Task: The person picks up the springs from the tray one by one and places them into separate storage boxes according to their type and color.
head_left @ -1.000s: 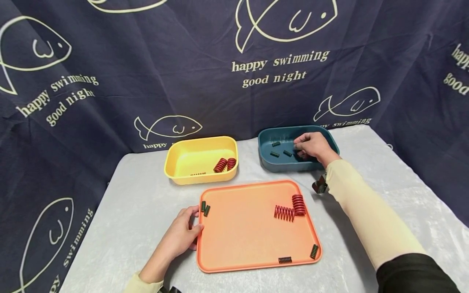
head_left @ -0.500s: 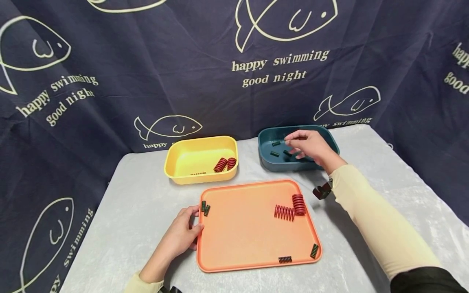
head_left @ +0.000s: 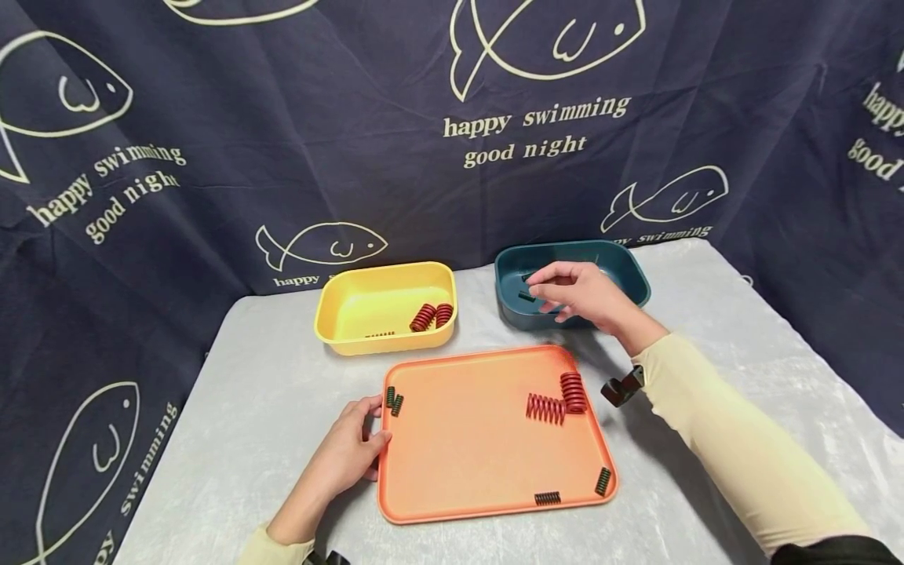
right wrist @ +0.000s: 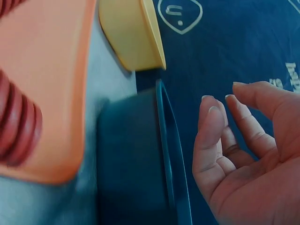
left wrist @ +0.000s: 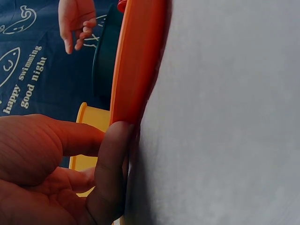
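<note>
My left hand (head_left: 348,446) grips the left rim of the orange tray (head_left: 459,447); in the left wrist view its fingers (left wrist: 112,159) lie at the tray's edge. My right hand (head_left: 582,294) hovers over the dark teal bin (head_left: 533,320), fingers loosely bent and apart, with nothing between them in the right wrist view. Small dark green springs (head_left: 526,297) lie in that bin, partly hidden by the hand. On the tray are two red springs (head_left: 545,409), two small green springs (head_left: 398,405) at the left, a green one (head_left: 603,481) and a dark one (head_left: 547,498) near the front right.
A yellow bin (head_left: 384,347) stands at the back, left of the teal one, with red springs (head_left: 422,318) inside. A dark curtain (head_left: 395,141) with fish drawings hangs right behind both bins. A pale grey cloth (head_left: 282,369) covers the table.
My right hand has spread its fingers, risen out of the teal bin and shifted a little left. My left hand and the tray have stayed in place.
</note>
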{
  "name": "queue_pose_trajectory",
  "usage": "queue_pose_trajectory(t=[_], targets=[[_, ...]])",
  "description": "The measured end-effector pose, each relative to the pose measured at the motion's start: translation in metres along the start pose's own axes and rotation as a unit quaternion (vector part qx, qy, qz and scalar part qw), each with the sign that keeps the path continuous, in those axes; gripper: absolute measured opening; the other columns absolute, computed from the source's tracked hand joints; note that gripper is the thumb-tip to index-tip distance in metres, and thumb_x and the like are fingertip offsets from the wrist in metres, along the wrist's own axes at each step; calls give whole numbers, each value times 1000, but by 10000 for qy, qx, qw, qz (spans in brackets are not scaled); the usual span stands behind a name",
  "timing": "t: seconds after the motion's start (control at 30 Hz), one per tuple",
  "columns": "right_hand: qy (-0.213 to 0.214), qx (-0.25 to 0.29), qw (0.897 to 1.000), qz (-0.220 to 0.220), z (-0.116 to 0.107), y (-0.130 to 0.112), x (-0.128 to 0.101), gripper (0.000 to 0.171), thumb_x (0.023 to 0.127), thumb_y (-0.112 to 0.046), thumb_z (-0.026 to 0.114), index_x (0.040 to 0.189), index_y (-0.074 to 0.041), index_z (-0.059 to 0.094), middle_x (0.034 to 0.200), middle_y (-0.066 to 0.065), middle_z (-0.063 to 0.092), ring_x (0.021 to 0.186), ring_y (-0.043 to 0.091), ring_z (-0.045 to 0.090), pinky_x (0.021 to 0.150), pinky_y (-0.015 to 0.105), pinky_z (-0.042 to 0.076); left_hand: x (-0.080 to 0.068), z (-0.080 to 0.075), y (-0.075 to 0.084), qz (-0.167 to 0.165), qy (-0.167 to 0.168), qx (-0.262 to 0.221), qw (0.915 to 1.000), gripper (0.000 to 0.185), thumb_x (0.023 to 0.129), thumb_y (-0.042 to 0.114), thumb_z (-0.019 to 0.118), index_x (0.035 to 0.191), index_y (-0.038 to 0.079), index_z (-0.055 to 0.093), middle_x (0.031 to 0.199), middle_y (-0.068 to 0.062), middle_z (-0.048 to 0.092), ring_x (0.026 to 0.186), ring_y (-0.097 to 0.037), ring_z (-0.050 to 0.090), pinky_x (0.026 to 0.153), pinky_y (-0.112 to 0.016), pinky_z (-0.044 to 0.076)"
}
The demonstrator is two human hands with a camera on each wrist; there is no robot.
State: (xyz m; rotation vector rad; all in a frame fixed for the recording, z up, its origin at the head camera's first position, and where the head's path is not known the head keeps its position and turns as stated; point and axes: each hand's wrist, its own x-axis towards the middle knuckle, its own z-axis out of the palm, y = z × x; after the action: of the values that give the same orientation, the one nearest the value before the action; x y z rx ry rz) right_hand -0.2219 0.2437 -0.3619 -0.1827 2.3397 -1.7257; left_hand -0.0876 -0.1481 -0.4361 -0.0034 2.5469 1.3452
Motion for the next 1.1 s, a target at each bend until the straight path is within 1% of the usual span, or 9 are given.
queue_pose_trajectory(t=[0.17, 0.33, 0.57, 0.63, 0.7, 0.73, 0.8, 0.97, 1.1], targets=[[-194, 105, 9997, -84, 26, 0, 1, 39, 96, -19, 76, 126, 4, 66, 103, 10, 75, 89, 33, 72, 65, 39, 63, 0, -1, -1, -6, 21, -31, 10000, 51, 94, -2, 70, 142, 3, 54, 120, -14, 49, 63, -21, 56, 42, -35, 59], [-469, 354, 9983, -25, 56, 0, 2, 29, 95, -16, 76, 121, -2, 71, 94, 7, 74, 90, 41, 70, 61, 36, 62, -1, -1, -1, 8, 21, -42, 10000, 51, 94, -2, 71, 142, 3, 55, 119, -14, 49, 61, -21, 56, 42, -36, 59], [-793, 476, 9957, 48, 88, 0, 3, 26, 93, -15, 78, 117, -7, 75, 98, 10, 75, 85, 37, 70, 60, 33, 62, -2, -1, 1, 25, -1, -81, 10000, 51, 94, -2, 70, 142, 2, 54, 119, -14, 49, 62, -22, 56, 42, -35, 59], [-954, 493, 9942, 83, 95, 1, 3, 28, 93, -14, 78, 119, -7, 75, 102, 15, 74, 88, 42, 70, 63, 37, 64, -2, -1, 1, 25, -4, -80, 10000, 51, 94, -2, 70, 142, 2, 54, 119, -14, 49, 62, -22, 56, 42, -35, 59], [-1113, 533, 9922, 157, 103, 1, 3, 30, 93, -13, 78, 122, -5, 74, 105, 22, 73, 92, 48, 68, 67, 46, 66, -1, -1, 2, 19, 3, -80, 10000, 51, 94, -2, 70, 142, 2, 54, 119, -14, 49, 62, -22, 56, 42, -35, 59], [-1208, 550, 9910, 182, 107, 2, 4, 32, 93, -12, 77, 124, -4, 73, 107, 25, 72, 93, 49, 68, 68, 51, 66, -1, 0, 2, 13, 6, -83, 10000, 50, 94, -2, 70, 142, 2, 54, 119, -14, 49, 62, -21, 56, 42, -35, 59], [-1378, 536, 9888, 219, 116, 2, 3, 36, 94, -10, 75, 128, -1, 69, 110, 27, 71, 93, 48, 69, 70, 54, 65, -1, -1, 2, 30, 16, -73, 10000, 50, 94, -2, 70, 141, 2, 54, 120, -15, 50, 61, -21, 57, 42, -35, 59], [-1719, 473, 9838, 189, 140, 6, 2, 38, 94, -6, 74, 130, 3, 65, 105, 18, 74, 87, 39, 73, 64, 44, 66, -1, 0, 3, 5, 34, -43, 10000, 51, 94, -2, 70, 142, 3, 54, 122, -16, 49, 61, -21, 57, 42, -35, 59], [-1727, 343, 9843, 79, 162, 8, 1, 35, 92, -5, 76, 126, 2, 68, 101, 8, 74, 82, 32, 76, 54, 35, 63, -1, 0, 3, 12, 40, -28, 10000, 51, 94, -2, 69, 142, 2, 54, 120, -16, 49, 61, -21, 57, 42, -35, 59]])
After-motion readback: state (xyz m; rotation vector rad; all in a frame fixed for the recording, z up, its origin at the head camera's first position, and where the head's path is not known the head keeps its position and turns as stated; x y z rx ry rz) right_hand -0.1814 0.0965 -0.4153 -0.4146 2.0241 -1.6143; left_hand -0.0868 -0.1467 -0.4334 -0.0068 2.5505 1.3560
